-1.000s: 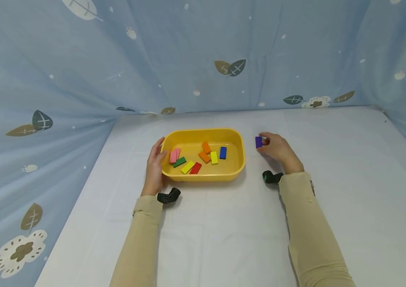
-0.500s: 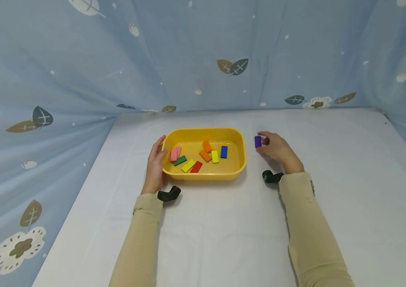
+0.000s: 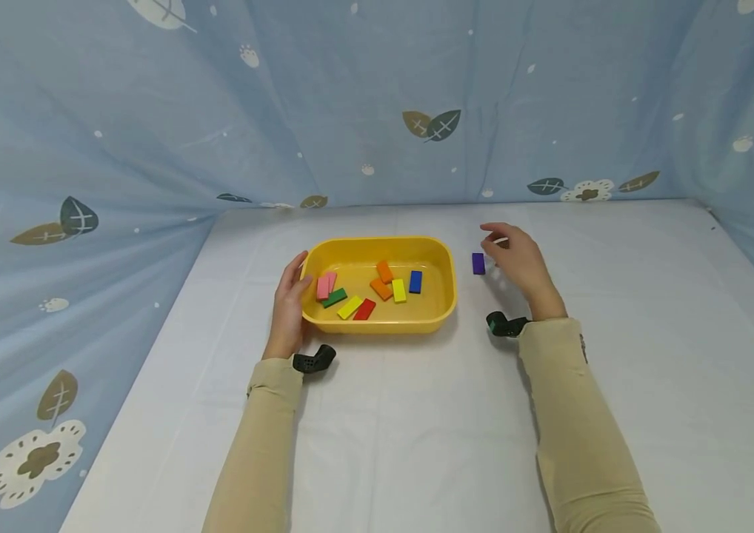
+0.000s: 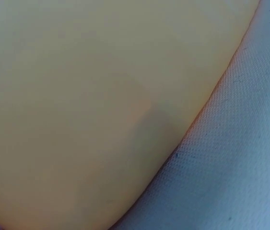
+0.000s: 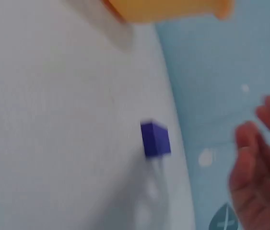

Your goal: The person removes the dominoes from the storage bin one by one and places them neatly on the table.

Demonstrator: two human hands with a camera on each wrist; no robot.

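My left hand (image 3: 287, 314) grips the left end of a yellow plastic basin (image 3: 377, 327), thumb over the rim and fingers along the outside. The basin's wall (image 4: 91, 105) fills most of the left wrist view. To the right of the basin a purple block (image 3: 478, 263) stands on the white cloth. My right hand (image 3: 522, 263) hovers just beyond and right of that block, fingers loosely bent with nothing between them. In the right wrist view a gap shows between the purple block (image 5: 155, 139) and the hand (image 5: 262, 184).
Inside the basin lie several small blocks: pink (image 3: 323, 288), green (image 3: 334, 298), yellow (image 3: 399, 291), red (image 3: 364, 309), orange (image 3: 384, 272) and blue (image 3: 415, 282). A blue patterned curtain (image 3: 350, 96) hangs behind and beside the white-covered table (image 3: 417, 429). Black wrist cameras (image 3: 314, 360) sit at both cuffs.
My right hand has let go of the purple block and risen away from it, toward the back. The block stays in place. My left hand keeps its hold on the basin.
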